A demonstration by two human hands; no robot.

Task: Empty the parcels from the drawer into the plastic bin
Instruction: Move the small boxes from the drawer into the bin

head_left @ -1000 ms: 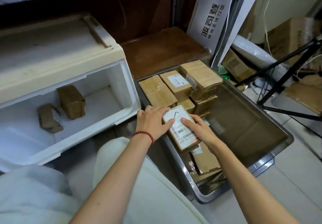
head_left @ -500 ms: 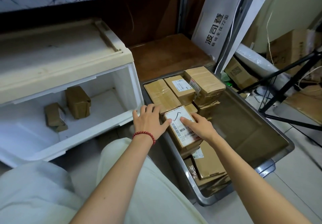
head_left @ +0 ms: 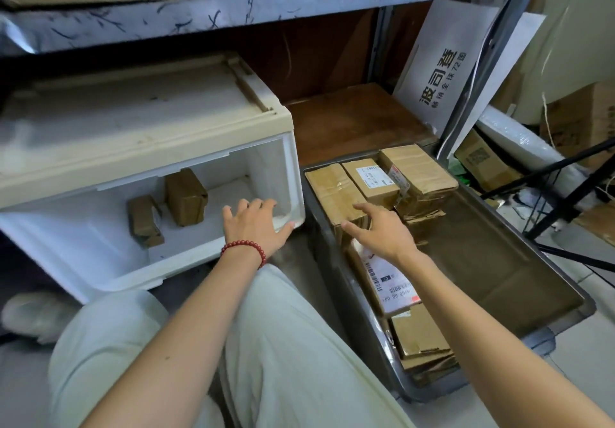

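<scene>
- Both hands have let go of the labelled parcel (head_left: 391,281); it now lies flat in the plastic bin (head_left: 499,261), under my right wrist, at about 4 o'clock.
- My left hand (head_left: 254,226) has swung across to the near right corner of the drawer (head_left: 83,244), fingers spread and holding nothing. I cannot tell whether the thumb touches the rim.
- My right hand (head_left: 382,231) hovers over the brown parcels (head_left: 372,178) at the bin's far end, toward 1 o'clock, fingers straight and apart, gripping nothing.
- Two parcels are in the drawer at 9 o'clock: an upright parcel (head_left: 186,196) and, just beside it on the left, a smaller parcel (head_left: 143,221), tilted.
- Stacked parcels (head_left: 422,338) fill the bin's near end, at 5 o'clock.
- A red bead bracelet (head_left: 246,249) circles my left wrist.
</scene>
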